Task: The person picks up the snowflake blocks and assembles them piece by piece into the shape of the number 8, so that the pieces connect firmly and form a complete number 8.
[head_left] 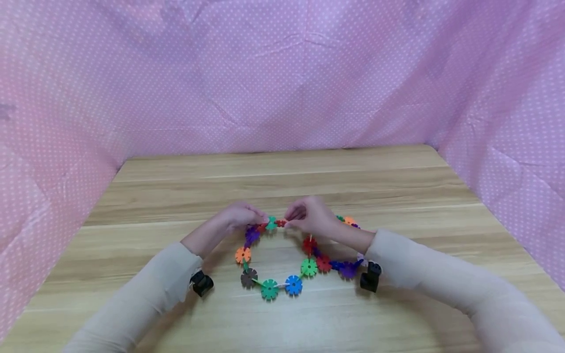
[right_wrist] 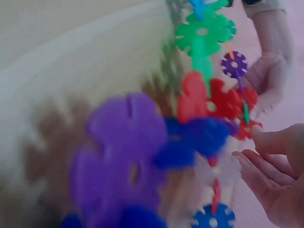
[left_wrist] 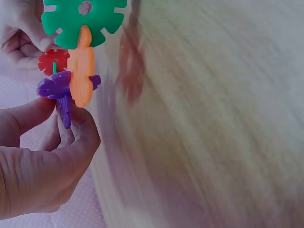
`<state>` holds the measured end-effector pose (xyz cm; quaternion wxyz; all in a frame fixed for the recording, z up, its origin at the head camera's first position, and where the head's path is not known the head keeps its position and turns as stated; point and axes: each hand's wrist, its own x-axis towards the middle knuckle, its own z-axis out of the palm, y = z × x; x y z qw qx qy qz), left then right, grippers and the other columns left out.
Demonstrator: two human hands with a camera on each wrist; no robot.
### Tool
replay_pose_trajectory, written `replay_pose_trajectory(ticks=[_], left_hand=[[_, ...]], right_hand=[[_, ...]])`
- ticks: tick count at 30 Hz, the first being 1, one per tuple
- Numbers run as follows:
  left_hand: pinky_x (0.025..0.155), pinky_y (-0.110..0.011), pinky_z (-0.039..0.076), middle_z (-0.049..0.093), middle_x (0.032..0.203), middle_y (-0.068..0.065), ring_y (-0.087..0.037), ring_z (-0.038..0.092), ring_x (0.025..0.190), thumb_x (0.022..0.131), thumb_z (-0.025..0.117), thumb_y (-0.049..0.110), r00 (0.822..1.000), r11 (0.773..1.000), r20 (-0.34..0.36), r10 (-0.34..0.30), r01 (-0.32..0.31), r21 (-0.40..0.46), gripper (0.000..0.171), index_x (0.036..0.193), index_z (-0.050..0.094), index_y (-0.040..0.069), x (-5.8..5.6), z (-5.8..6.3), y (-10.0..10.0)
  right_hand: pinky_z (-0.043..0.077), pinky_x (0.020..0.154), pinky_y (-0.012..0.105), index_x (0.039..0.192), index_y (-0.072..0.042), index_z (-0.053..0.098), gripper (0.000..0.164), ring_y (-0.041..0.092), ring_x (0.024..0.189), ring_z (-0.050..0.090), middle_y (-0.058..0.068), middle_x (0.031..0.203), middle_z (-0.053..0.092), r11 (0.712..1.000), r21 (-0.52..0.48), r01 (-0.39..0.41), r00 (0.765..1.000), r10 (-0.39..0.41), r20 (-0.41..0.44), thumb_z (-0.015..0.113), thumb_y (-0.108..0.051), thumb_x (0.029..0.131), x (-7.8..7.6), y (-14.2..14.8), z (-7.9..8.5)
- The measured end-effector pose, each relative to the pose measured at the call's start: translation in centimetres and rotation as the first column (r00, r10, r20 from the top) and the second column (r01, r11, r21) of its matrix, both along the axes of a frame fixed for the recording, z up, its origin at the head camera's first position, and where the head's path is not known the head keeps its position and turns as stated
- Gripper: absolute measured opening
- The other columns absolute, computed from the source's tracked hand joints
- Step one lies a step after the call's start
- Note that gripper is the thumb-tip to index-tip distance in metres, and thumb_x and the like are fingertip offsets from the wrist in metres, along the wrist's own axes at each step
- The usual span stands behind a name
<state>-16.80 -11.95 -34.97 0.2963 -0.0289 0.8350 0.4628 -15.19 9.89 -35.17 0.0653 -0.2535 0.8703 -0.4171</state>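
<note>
Slotted plastic snowflake discs, joined edge to edge, form a colourful chain curved into a ring on the table, with a green disc and a blue disc nearest me. At the ring's far side my left hand pinches a purple disc between thumb and fingers. An orange disc and a larger green disc extend from it. Just right of it my right hand holds a red disc at thumb and fingertips. My right hand hides part of the chain in the head view.
Beyond the ring, more of the chain runs right, with a purple disc and an orange disc partly behind my right forearm. Pink dotted cloth hangs behind and beside the wooden table. Each wrist carries a black camera.
</note>
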Motion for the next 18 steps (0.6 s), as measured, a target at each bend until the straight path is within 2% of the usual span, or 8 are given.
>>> replay_pose_trajectory(ticks=[6, 9, 11, 13, 15, 18], left_hand=[[0.111, -0.046, 0.042, 0.064, 0.129, -0.014, -0.029, 0.056, 0.124, 0.093, 0.062, 0.017, 1.0, 1.0, 0.011, 0.003, -0.003, 0.001, 0.028, 0.116, 0.067, 0.002, 0.1, 0.1, 0.2], [0.11, -0.045, 0.043, 0.064, 0.128, -0.013, -0.028, 0.056, 0.123, 0.093, 0.062, 0.017, 1.0, 1.0, 0.01, 0.007, -0.007, 0.002, 0.028, 0.115, 0.067, 0.002, 0.0, 0.1, 0.3], [0.11, -0.045, 0.043, 0.064, 0.128, -0.013, -0.028, 0.056, 0.124, 0.093, 0.061, 0.017, 1.0, 1.0, 0.015, 0.01, -0.01, 0.005, 0.028, 0.116, 0.067, 0.002, 0.0, 0.1, 0.3], [0.111, -0.045, 0.043, 0.063, 0.129, -0.014, -0.028, 0.056, 0.124, 0.094, 0.061, 0.018, 1.0, 1.0, 0.018, 0.005, -0.005, 0.001, 0.029, 0.117, 0.066, 0.002, 0.0, 0.1, 0.3], [0.111, -0.044, 0.042, 0.063, 0.13, -0.014, -0.028, 0.055, 0.124, 0.094, 0.061, 0.017, 1.0, 1.0, 0.025, 0.008, -0.008, 0.0, 0.03, 0.118, 0.065, 0.002, -0.1, 0.1, 0.3], [0.111, -0.045, 0.042, 0.063, 0.13, -0.014, -0.029, 0.055, 0.124, 0.094, 0.061, 0.018, 0.999, 1.0, 0.029, 0.013, -0.013, -0.005, 0.03, 0.119, 0.065, 0.002, -0.1, 0.2, 0.4]], right_hand=[[0.057, 0.064, 0.019, 0.088, 0.001, 0.072, 0.009, 0.016, 0.073, 0.068, 0.015, 0.085, 0.074, 0.996, -0.065, 0.062, 0.996, -0.066, -0.062, 0.075, -0.003, 0.081, 0.5, 2.9, 0.7], [0.055, 0.061, 0.018, 0.085, 0.0, 0.072, 0.008, 0.012, 0.067, 0.065, 0.014, 0.081, 0.073, 0.993, -0.02, 0.117, 0.992, -0.117, -0.037, 0.075, -0.005, 0.08, 1.1, 4.2, 0.8], [0.054, 0.059, 0.018, 0.084, -0.002, 0.073, 0.008, 0.009, 0.064, 0.063, 0.011, 0.078, 0.073, 0.985, 0.041, 0.168, 0.985, -0.169, 0.023, 0.077, -0.008, 0.08, 1.6, 4.8, 0.7], [0.054, 0.06, 0.02, 0.084, -0.003, 0.073, 0.009, 0.009, 0.063, 0.063, 0.009, 0.077, 0.073, 0.973, 0.098, 0.211, 0.965, -0.224, 0.14, 0.077, -0.01, 0.08, 2.2, 5.2, 0.5], [0.058, 0.063, 0.023, 0.086, -0.002, 0.072, 0.01, 0.011, 0.064, 0.066, 0.009, 0.078, 0.074, 0.967, 0.118, 0.228, 0.931, -0.252, 0.266, 0.076, -0.008, 0.08, 2.6, 5.4, 0.3], [0.061, 0.068, 0.029, 0.092, 0.002, 0.07, 0.012, 0.016, 0.068, 0.071, 0.012, 0.083, 0.074, 0.964, 0.093, 0.248, 0.861, -0.263, 0.434, 0.073, -0.002, 0.082, 3.0, 5.3, 0.0]])
